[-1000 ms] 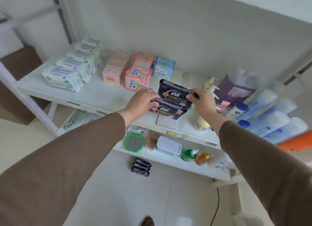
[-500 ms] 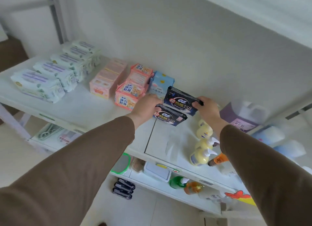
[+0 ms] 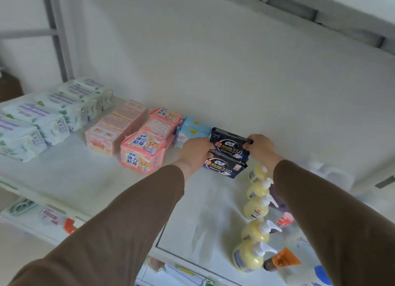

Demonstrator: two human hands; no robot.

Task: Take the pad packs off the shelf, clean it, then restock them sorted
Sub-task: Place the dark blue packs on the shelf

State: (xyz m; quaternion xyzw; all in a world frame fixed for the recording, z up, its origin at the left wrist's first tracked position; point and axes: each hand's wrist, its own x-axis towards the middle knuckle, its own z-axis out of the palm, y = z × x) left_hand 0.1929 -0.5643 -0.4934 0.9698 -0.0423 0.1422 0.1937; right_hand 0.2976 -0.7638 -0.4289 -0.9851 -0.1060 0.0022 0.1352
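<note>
two hands [image 3: 197, 150] [image 3: 261, 148] gripping dark pad packs [image 3: 229, 154], white shelf [image 3: 74, 174], pale wall [image 3: 213, 61]

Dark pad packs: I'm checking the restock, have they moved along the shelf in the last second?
Yes. The dark pad packs went from the shelf's front edge back toward the wall, now beside the blue packs.

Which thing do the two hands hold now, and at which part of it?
Both hands hold the dark pad packs. The left hand grips their left ends; the right hand pinches the rear pack's right end. They sit beside the blue packs.
</note>
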